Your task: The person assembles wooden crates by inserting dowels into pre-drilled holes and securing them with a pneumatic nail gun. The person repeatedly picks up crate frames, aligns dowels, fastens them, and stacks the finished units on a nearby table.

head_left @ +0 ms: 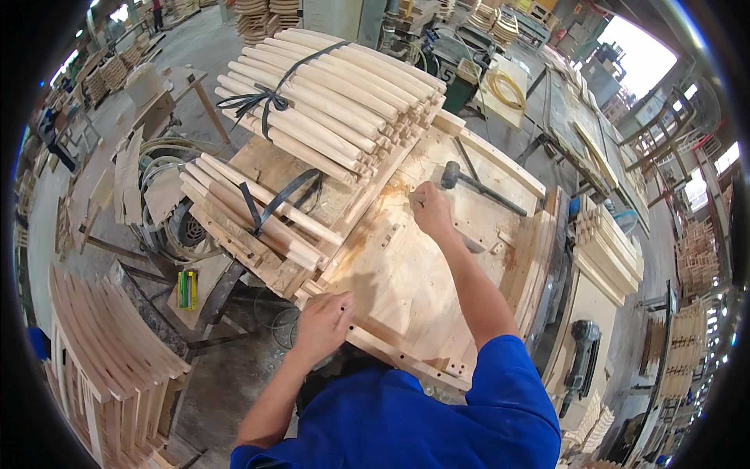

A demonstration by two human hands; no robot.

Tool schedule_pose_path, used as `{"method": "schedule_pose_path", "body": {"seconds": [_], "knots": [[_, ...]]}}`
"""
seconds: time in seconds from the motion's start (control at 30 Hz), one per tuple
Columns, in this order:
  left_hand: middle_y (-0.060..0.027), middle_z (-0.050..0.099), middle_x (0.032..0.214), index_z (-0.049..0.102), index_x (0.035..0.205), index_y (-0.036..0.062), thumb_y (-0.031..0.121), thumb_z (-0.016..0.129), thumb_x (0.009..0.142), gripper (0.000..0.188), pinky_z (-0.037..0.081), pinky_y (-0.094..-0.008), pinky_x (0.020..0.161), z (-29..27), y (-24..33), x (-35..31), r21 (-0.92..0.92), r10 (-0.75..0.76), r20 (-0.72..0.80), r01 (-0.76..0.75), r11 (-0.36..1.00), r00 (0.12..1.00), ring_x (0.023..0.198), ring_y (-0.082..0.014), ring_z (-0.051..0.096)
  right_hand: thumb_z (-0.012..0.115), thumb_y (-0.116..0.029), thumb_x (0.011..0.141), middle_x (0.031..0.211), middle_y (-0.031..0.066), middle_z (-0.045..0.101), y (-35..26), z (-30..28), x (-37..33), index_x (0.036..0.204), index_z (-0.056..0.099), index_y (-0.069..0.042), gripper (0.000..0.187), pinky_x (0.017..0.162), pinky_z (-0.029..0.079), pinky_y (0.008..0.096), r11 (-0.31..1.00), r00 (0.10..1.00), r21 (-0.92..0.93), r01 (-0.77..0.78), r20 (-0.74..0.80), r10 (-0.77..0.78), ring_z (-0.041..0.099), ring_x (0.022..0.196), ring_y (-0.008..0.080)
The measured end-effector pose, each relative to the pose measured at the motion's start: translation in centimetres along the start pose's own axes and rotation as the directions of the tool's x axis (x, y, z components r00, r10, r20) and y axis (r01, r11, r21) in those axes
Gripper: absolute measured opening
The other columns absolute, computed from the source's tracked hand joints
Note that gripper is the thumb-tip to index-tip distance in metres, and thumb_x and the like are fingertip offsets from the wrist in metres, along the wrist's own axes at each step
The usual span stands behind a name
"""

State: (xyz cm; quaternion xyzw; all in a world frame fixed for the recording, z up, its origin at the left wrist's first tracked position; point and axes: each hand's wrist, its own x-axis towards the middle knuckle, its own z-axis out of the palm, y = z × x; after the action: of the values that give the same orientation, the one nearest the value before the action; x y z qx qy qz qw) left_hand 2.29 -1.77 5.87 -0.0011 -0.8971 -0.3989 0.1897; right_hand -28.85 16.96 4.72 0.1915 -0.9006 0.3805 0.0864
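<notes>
Curled fingers of my left hand [324, 322] close over the left end of a pale wooden rail [398, 357] with drilled holes, along the near edge of the plywood worktop [406, 273]. My right hand [431, 209] is closed above the worktop's far part; what its fingers hold, if anything, is hidden. Just beyond it lies a mallet [451, 175] with a dark head and a dark handle slanting right. Left of my hands, a small strapped bundle of wooden legs [258, 211] lies beside a large bundle of turned legs [328, 94] tied with black strap.
Stacked curved slats [117, 336] stand at the lower left. A dark power tool [583, 352] lies on a board at right, near piled wooden strips [605, 242]. Coiled hoses [168, 187] sit left of the bench. Another person [55, 137] is at the far left.
</notes>
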Motion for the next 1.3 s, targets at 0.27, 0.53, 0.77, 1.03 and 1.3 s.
{"method": "schedule_pose_path", "body": {"seconds": [0.27,0.53,0.77,1.03,1.3], "knots": [[-0.0116,0.077,0.088,0.075,0.102,0.0052,0.009,0.077,0.091,0.012,0.062,-0.0402,0.071,6.7,-1.3,2.8,0.08,0.027,-0.167,-0.013,0.997,0.986,0.077,-0.0314,0.075,0.066,-0.004,0.09,0.103,0.0218,0.075,5.2,2.4,8.5,0.1,0.077,-0.006,0.015,0.083,0.06,0.0519,0.894,0.933,-0.333,0.301,0.295,-0.204,0.074,0.098,0.0425],[-0.0108,0.072,0.08,0.074,0.104,0.0045,0.007,0.078,0.088,0.017,0.06,-0.0408,0.067,6.6,-1.5,2.7,0.14,-0.039,-0.111,0.054,0.989,0.993,0.073,-0.0305,0.072,0.064,-0.001,0.085,0.104,0.018,0.073,5.9,5.3,10.3,0.098,0.075,-0.003,0.017,0.085,0.06,0.0493,0.83,0.864,-0.327,0.452,0.393,-0.315,0.074,0.098,0.0395],[-0.0097,0.067,0.075,0.074,0.105,0.0037,0.005,0.076,0.086,0.02,0.059,-0.0412,0.066,6.7,-1.5,2.7,0.144,-0.049,-0.099,0.063,0.988,0.994,0.07,-0.0302,0.07,0.064,0.002,0.082,0.104,0.019,0.074,5.6,6.1,10.0,0.097,0.077,-0.003,0.02,0.088,0.061,0.0488,0.844,0.844,-0.313,0.435,0.468,-0.262,0.074,0.101,0.0398],[-0.01,0.07,0.079,0.075,0.106,0.0035,0.005,0.075,0.086,0.02,0.059,-0.0414,0.065,7.0,-1.8,2.8,0.13,-0.036,-0.133,0.054,0.99,0.99,0.071,-0.03,0.071,0.064,0.001,0.082,0.102,0.0209,0.075,5.8,5.9,10.7,0.103,0.079,-0.005,0.027,0.088,0.06,0.0503,0.819,0.801,-0.305,0.485,0.53,-0.277,0.074,0.099,0.0415],[-0.0113,0.073,0.084,0.075,0.106,0.0043,0.006,0.076,0.086,0.02,0.061,-0.0415,0.067,6.8,-1.4,2.5,0.103,-0.056,-0.173,0.075,0.992,0.983,0.075,-0.0306,0.073,0.063,0.0,0.082,0.1,0.0211,0.077,2.8,5.3,10.7,0.106,0.081,-0.005,0.031,0.089,0.06,0.0488,0.812,0.757,-0.353,0.464,0.634,-0.157,0.075,0.098,0.0406]]}}
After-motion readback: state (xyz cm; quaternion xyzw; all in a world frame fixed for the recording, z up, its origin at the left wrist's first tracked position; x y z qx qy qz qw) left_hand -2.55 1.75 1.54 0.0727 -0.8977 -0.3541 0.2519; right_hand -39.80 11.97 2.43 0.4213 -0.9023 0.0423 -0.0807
